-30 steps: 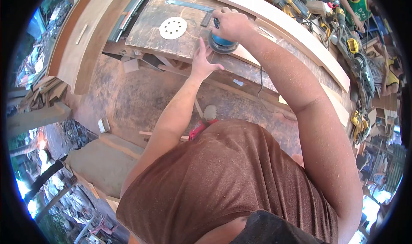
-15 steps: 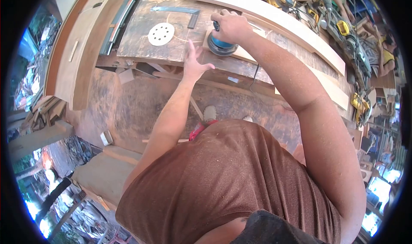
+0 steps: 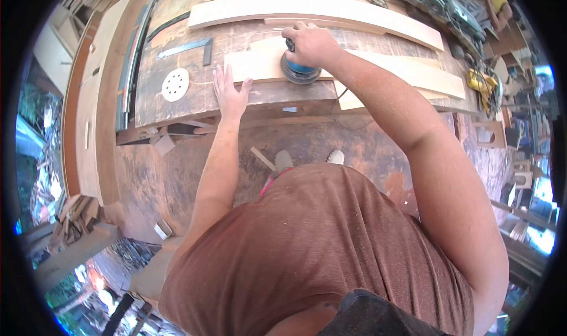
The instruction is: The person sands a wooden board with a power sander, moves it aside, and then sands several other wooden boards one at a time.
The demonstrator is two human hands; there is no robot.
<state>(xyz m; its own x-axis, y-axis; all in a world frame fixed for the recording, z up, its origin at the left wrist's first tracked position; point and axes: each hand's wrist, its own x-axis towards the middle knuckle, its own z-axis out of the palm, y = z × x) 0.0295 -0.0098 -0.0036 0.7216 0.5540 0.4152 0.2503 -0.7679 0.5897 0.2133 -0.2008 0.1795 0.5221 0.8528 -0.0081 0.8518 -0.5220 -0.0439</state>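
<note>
My right hand [image 3: 314, 44] is wrapped round the top of a blue and black orbital sander [image 3: 300, 70]. The sander's round base rests on a pale wooden board [image 3: 257, 64] that lies along the near side of the workbench [image 3: 201, 97]. At the left end of this board, my left hand [image 3: 230, 93] is open, with fingers stretched and thumb apart, its fingertips right at the board's end. To its left lies a white sanding disc [image 3: 175, 85] with several dark holes. A metal try square [image 3: 188, 48] rests on the bench behind the disc.
A long curved pale board [image 3: 319, 6] lies farther back on the bench. Yellow power tools [image 3: 481, 83] and cables stand at the right. A long wooden box-like piece [image 3: 105, 111] stands at the left. Near the far right is another person [image 3: 502, 8].
The view has shifted, so the bench things sit farther left. My left hand has come to the left end of the board. The sander, still in my right hand, is farther along the board from that end.
</note>
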